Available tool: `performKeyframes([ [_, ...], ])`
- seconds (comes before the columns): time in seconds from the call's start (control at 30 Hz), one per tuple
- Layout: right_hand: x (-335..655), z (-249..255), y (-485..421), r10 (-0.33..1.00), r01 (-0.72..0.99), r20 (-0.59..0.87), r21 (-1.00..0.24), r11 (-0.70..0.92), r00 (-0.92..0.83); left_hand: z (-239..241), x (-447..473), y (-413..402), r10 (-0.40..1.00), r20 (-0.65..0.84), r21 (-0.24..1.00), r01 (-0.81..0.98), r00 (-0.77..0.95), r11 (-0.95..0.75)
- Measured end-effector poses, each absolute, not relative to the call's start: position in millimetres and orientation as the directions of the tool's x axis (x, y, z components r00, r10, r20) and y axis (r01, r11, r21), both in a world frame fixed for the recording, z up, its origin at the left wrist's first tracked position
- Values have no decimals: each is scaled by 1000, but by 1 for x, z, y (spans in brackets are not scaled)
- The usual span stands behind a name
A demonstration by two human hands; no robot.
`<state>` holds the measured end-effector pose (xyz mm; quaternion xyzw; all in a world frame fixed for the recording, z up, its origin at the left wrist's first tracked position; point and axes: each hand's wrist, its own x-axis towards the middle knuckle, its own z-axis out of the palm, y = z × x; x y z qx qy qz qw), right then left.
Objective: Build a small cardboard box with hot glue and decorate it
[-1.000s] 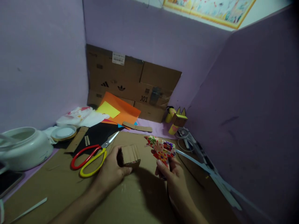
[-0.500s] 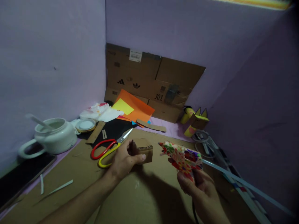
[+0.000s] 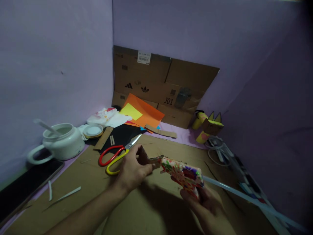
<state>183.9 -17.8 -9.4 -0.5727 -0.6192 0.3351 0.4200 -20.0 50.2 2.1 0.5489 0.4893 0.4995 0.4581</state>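
Note:
My left hand [image 3: 133, 168] is closed on a small folded cardboard piece [image 3: 144, 156], thumb on its near side. In my right hand [image 3: 204, 204] is a glue gun [image 3: 182, 173] wrapped in flowered covering, with a long clear glue stick [image 3: 234, 188] sticking out of its back. The gun's nozzle is at the cardboard's upper edge; whether it touches I cannot tell. The gun hides part of the cardboard. Just left of my left hand lie scissors [image 3: 111, 156] with one red and one yellow handle.
A white pot [image 3: 63, 143] holding a stick stands at left beside a phone [image 3: 31, 176]. Orange paper [image 3: 149, 112], yellow paper [image 3: 132, 111] and a cardboard strip [image 3: 161, 131] lie at the back. A yellow and brown craft figure [image 3: 210, 127] stands at back right. Cardboard [image 3: 137, 212] covers the worktop.
My right hand has brought the glue gun leftward, so its nozzle is now at the cardboard piece. My left hand keeps its grip, with the piece turned slightly. The view has shifted a little.

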Motion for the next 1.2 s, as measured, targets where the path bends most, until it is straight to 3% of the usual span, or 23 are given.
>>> performKeyframes([
  [0.57, 183, -15, -18, 992, 473, 124, -874, 114, -9, -13, -19, 51, 976, 211, 951, 242, -60, -190],
  [0.8, 186, -18, -18, 979, 449, 198, -871, 199, -50, -12, -19, 50, 973, 223, 950, 234, -51, -205],
  [1.0, 186, -14, -19, 985, 474, 163, -864, 168, -51, -11, -18, 49, 977, 209, 955, 225, -50, -193],
  [1.2, 187, -18, -17, 967, 496, 254, -839, 224, -8, -13, -18, 50, 974, 222, 956, 207, -46, -209],
])
